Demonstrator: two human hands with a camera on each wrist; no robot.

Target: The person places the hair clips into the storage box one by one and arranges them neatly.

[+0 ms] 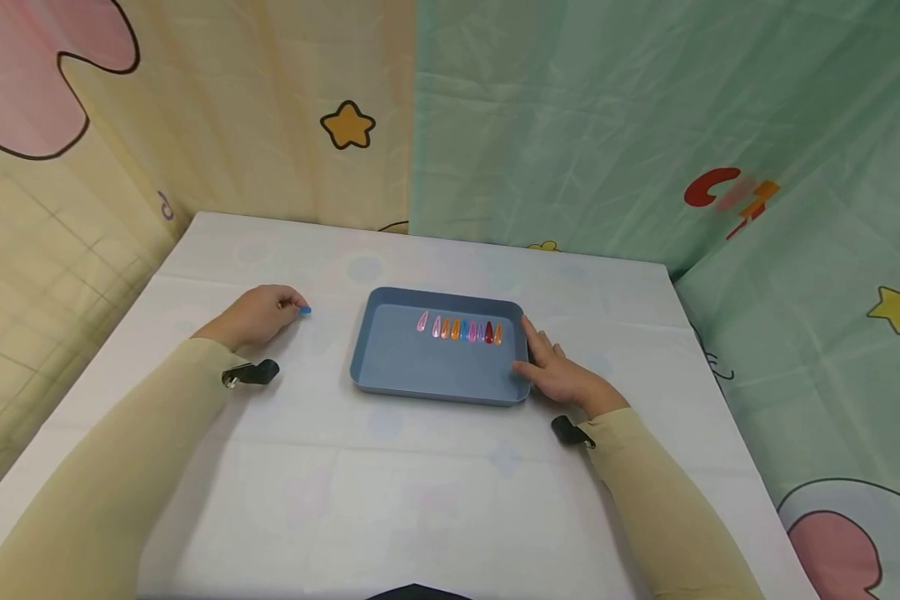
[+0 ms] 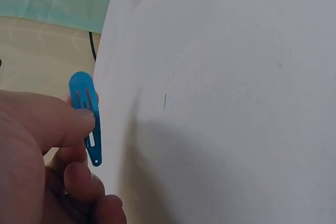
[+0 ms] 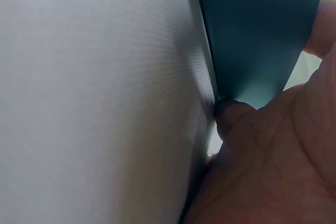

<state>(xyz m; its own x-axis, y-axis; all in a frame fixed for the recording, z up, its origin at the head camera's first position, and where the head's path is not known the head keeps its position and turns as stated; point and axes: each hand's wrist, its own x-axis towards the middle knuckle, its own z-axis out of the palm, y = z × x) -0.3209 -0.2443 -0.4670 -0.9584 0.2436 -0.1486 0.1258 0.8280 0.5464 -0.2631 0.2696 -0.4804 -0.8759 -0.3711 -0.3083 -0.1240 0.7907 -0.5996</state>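
Observation:
My left hand (image 1: 258,315) is over the table, left of the tray, and pinches a blue snap hair clip (image 2: 84,98) between thumb and fingers. The clip's rounded end points up in the left wrist view, its narrow end down. My right hand (image 1: 562,375) holds the right end of a blue-grey tray (image 1: 420,382), thumb at the rim and fingers along the outer wall. A row of hair clips (image 1: 463,330) lies in the tray's upper right part: pink, orange, blue, purple and red. The pink clip (image 1: 423,321) at the left end sits slightly apart.
A white cloth covers the table (image 1: 375,500). Cartoon-printed curtains (image 1: 570,125) hang behind it and at both sides. A dark wrist camera (image 1: 258,372) sits on the left sleeve, another camera (image 1: 567,431) on the right.

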